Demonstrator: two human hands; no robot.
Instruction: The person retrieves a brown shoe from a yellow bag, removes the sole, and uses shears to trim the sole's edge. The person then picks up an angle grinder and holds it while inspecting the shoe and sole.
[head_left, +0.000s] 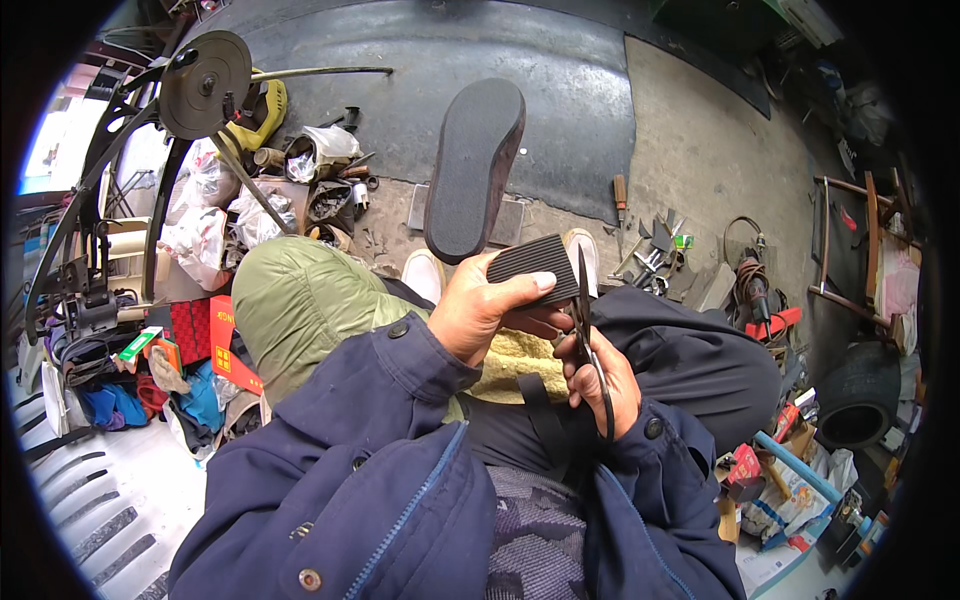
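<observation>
My left hand (468, 308) pinches a small black piece of ribbed rubber (525, 262) between thumb and fingers, ridged face up. In my right hand (615, 385) is a pair of dark scissors (583, 310), gripped by the handles. Their blades point away from me and lie along the rubber's right edge; whether they cut into it I cannot tell. Beyond my hands a shoe (472, 165) rests upside down, its dark sole facing up. A black strip (541, 408) hangs over a yellow cloth (510, 368) on my lap, below the scissors.
At the left stands a black machine with a round wheel (206, 84). Plastic bags (200, 240) and piled goods lie beside it. To the right are a screwdriver (620, 196), loose metal tools (655, 255), a corded power tool (752, 285) and a tire (858, 395).
</observation>
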